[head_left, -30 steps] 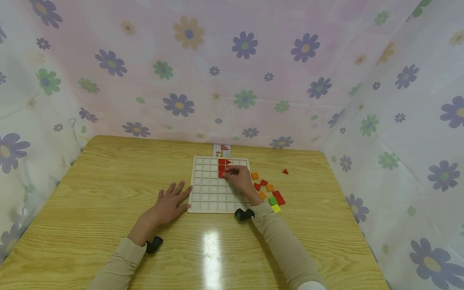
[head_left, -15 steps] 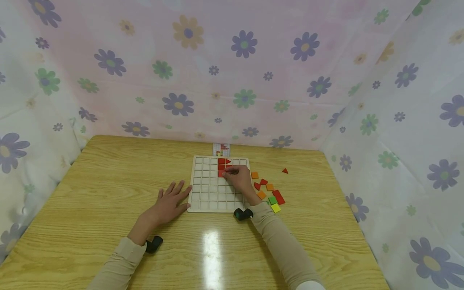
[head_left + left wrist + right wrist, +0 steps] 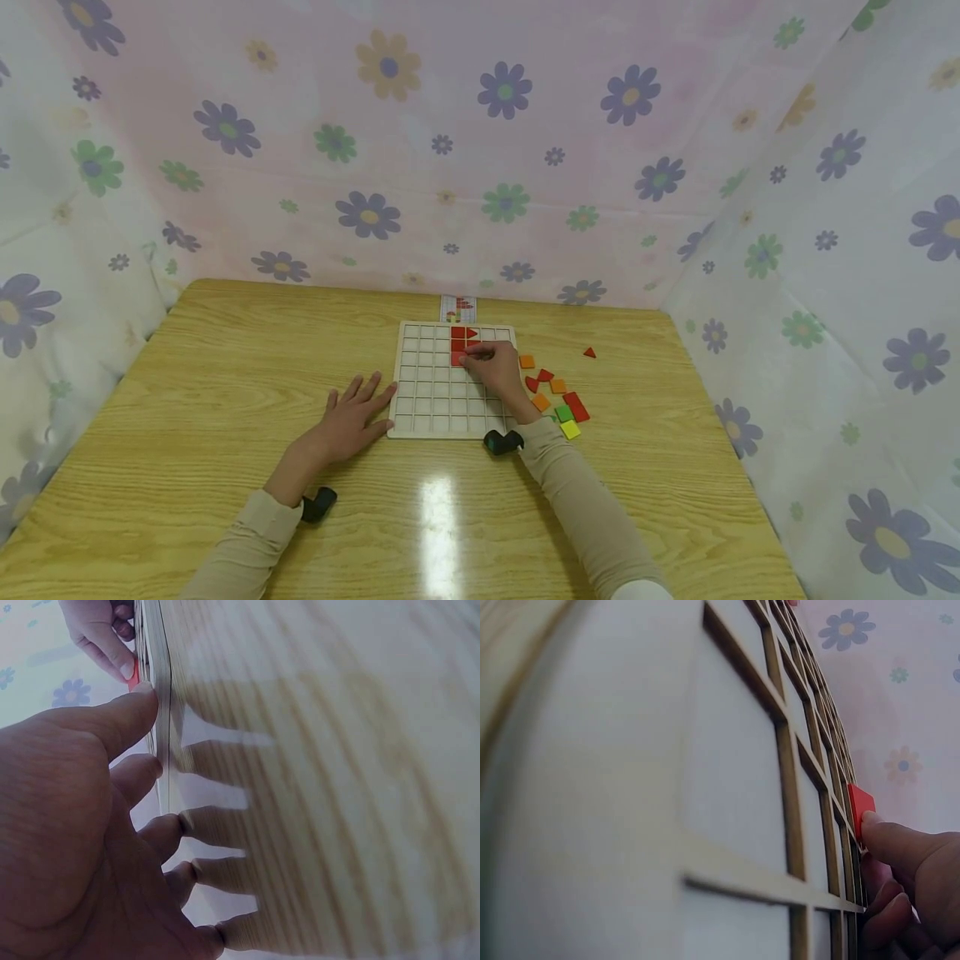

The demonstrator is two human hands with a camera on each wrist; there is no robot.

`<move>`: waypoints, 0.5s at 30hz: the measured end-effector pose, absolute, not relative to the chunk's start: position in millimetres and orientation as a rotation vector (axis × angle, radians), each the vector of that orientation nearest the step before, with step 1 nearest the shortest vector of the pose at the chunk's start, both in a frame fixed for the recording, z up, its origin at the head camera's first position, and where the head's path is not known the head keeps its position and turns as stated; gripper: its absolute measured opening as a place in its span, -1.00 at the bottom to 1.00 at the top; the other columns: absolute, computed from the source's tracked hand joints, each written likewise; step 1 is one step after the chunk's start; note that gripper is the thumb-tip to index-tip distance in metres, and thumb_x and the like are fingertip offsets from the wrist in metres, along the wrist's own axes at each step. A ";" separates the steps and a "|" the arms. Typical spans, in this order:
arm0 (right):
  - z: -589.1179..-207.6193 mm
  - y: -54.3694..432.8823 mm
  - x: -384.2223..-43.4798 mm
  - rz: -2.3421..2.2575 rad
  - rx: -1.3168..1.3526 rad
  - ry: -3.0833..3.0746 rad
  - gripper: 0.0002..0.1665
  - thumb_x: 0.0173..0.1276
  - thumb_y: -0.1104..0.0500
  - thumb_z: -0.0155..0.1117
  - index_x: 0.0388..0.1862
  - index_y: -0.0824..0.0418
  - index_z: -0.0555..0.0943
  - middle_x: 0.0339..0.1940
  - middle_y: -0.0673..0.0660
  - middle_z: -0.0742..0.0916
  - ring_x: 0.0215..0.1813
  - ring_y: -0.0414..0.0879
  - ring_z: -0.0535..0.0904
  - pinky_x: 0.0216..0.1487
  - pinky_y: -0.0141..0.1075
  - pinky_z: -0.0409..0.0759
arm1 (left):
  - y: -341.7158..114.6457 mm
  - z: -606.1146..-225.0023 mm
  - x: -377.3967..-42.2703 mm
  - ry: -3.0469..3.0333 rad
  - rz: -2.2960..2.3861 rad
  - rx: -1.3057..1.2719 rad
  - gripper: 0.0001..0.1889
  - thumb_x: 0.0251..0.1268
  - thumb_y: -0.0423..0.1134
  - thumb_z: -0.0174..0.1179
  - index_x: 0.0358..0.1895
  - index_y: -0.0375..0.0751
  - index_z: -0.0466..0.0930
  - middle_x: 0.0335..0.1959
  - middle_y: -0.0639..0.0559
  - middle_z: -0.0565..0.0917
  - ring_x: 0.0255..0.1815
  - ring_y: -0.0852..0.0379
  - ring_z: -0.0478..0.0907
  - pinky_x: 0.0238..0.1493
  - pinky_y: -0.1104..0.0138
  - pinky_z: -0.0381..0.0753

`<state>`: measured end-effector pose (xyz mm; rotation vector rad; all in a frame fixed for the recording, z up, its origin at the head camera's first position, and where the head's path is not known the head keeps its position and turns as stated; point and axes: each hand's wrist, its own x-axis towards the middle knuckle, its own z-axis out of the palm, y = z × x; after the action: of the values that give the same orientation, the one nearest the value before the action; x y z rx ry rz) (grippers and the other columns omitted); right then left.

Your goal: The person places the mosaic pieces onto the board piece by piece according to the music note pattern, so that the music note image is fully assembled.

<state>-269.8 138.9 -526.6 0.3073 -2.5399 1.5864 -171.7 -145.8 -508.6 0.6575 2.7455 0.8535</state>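
Note:
A wooden grid board [image 3: 420,425] lies on the table, with red square tiles [image 3: 458,332] and a red triangle [image 3: 471,333] set in its upper rows. Over the board, my right hand [image 3: 493,368] has thumb and fingers at a red square tile [image 3: 861,802]. In the right wrist view, the thumb lies against that tile, which stands proud of the grid; the fingers behind are partly hidden. My left hand [image 3: 348,423] rests spread on the table, thumb and index fingertip at the board's left edge. The left wrist view shows its fingers [image 3: 161,836] stretched apart.
Right of the board lie orange squares [image 3: 558,386], a red rectangle [image 3: 577,407], a green square [image 3: 564,413], a yellow square [image 3: 571,430] and red curved pieces [image 3: 545,376]. A red triangle [image 3: 590,353] lies farther out. Behind the board is a pattern card [image 3: 458,309].

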 end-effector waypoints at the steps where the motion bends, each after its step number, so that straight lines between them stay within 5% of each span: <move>1: -526.8 138.9 -270.0 1.587 0.306 -2.540 -0.86 0.26 0.31 0.51 -0.25 0.39 0.81 -0.28 0.30 0.81 -0.25 0.14 0.72 -0.21 -0.22 0.66 | -145.9 -508.1 -171.6 2.744 0.846 0.654 -0.35 0.58 -0.07 0.09 0.59 -0.27 0.18 0.60 -0.45 0.02 0.59 -0.56 -0.17 0.35 -0.55 -0.24; 15: -525.7 139.6 -269.4 1.597 0.320 -2.522 -0.87 0.25 0.33 0.52 -0.26 0.39 0.81 -0.30 0.31 0.81 -0.25 0.19 0.72 -0.24 -0.32 0.62 | -145.2 -505.3 -171.2 2.741 0.823 0.634 -0.35 0.59 -0.09 0.08 0.59 -0.27 0.17 0.61 -0.43 0.02 0.60 -0.54 -0.18 0.37 -0.53 -0.23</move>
<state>-269.4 139.6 -525.7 0.3199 -2.5222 1.5966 -171.2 -145.2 -505.3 0.6340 2.7412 0.8234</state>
